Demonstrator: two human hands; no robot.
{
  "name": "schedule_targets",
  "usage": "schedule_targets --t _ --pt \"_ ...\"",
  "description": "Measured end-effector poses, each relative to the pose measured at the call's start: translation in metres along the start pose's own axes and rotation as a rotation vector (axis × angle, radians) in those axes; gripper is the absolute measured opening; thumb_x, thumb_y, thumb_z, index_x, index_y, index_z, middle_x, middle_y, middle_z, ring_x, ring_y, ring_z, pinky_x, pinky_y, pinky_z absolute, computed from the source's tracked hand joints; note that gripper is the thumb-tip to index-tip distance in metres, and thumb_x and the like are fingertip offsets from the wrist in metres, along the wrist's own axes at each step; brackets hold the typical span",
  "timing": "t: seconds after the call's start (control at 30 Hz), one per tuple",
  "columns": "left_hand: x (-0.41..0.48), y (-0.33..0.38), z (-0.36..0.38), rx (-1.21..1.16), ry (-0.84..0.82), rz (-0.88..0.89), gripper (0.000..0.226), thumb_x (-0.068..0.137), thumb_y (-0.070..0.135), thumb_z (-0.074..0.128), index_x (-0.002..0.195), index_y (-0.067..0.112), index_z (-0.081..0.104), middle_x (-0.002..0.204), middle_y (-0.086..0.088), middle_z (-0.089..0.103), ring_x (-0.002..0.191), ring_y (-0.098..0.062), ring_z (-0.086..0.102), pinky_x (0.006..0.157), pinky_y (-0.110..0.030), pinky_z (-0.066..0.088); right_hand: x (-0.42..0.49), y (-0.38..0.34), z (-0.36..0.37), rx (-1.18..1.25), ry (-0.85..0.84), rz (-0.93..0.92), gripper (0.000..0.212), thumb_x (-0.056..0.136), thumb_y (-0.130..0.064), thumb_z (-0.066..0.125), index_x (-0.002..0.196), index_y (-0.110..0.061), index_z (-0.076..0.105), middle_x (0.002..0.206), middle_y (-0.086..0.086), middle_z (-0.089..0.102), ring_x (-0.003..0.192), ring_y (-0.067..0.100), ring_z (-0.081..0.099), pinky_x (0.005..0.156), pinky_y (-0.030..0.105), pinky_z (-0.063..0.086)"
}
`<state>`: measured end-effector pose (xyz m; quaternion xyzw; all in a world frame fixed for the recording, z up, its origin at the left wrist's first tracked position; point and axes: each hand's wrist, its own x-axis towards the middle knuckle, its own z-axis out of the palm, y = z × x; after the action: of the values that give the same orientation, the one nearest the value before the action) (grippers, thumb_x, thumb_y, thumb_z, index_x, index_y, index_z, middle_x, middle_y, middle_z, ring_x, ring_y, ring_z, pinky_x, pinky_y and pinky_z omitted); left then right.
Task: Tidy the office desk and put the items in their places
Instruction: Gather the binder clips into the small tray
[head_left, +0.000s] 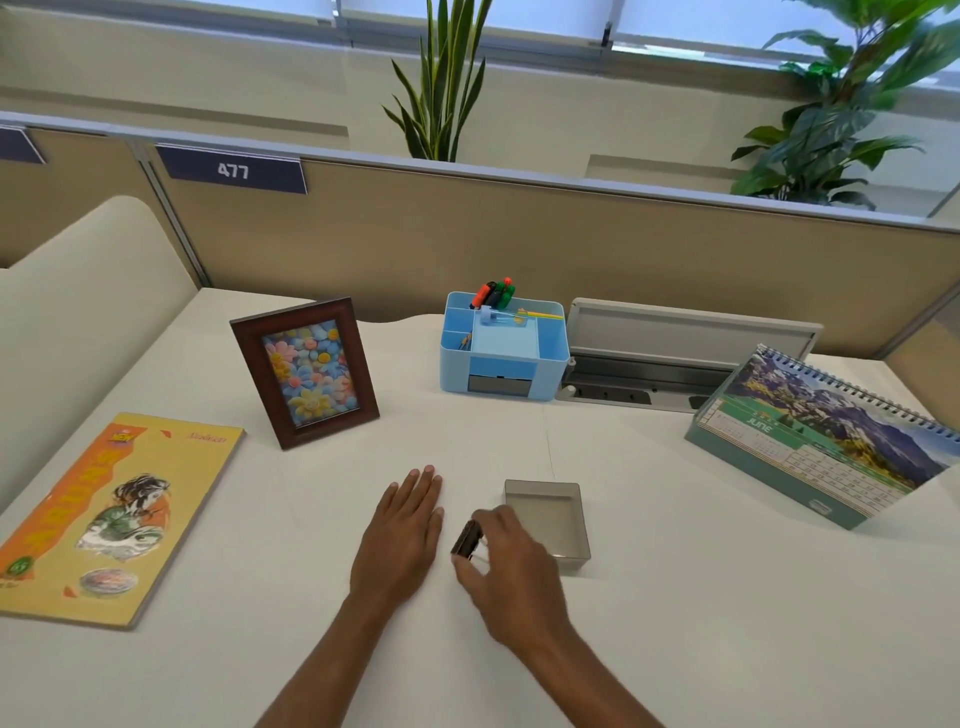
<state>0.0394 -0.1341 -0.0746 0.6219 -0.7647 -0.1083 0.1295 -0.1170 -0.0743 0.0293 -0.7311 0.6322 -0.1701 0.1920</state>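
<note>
Resting on white desk (675, 597), left hand (402, 535) flat, tan partition (519, 244) behind

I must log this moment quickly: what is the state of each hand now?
Left hand: open, flat on the desk, holding nothing.
Right hand: closed on a small dark object, beside the grey tray.

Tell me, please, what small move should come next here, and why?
Probably carry the small dark object, pinched in the right hand, sideways into the open grey tray just beside it. The tray looks empty, and the left hand lies flat on the desk.
</note>
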Motion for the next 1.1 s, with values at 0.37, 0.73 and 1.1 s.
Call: schedule_targets --t 0.37,0.73,1.1 --pt "-0.001 0.0 -0.001 -0.005 0.008 0.001 0.061 0.094 0.047 -0.002 0.15 0.026 0.008 0.156 0.014 0.001 0.143 -0.001 -0.006 0.116 -0.023 -0.007 0.039 0.062 -0.03 -0.083 -0.151 0.33 0.022 0.084 -0.025 0.058 0.104 -0.017 0.053 0.108 -0.002 0.053 0.088 0.023 0.054 0.075 0.032 0.046" --pt "0.003 0.002 0.001 -0.132 0.126 -0.003 0.059 0.095 0.043 0.018 0.142 0.017 0.041 0.151 0.007 0.031 0.142 -0.01 0.024 0.116 -0.022 0.007 -0.012 0.083 -0.03 0.048 0.254 0.441 0.062 0.086 -0.048 0.063 0.134 -0.013 0.045 0.132 0.003 0.049 0.115 0.024 0.052 0.093 0.039 0.045" --pt "0.042 0.071 -0.012 -0.72 0.002 -0.084 0.029 0.094 0.037 0.054 0.119 0.025 0.063 0.111 0.01 0.062 0.087 0.001 0.06 0.079 -0.025 0.053 -0.025 0.048 0.037 0.041 0.245 0.54 0.134 0.057 -0.08 0.065 0.15 -0.003 0.008 0.153 0.017 0.027 0.132 0.032 0.042 0.106 0.041 0.038"
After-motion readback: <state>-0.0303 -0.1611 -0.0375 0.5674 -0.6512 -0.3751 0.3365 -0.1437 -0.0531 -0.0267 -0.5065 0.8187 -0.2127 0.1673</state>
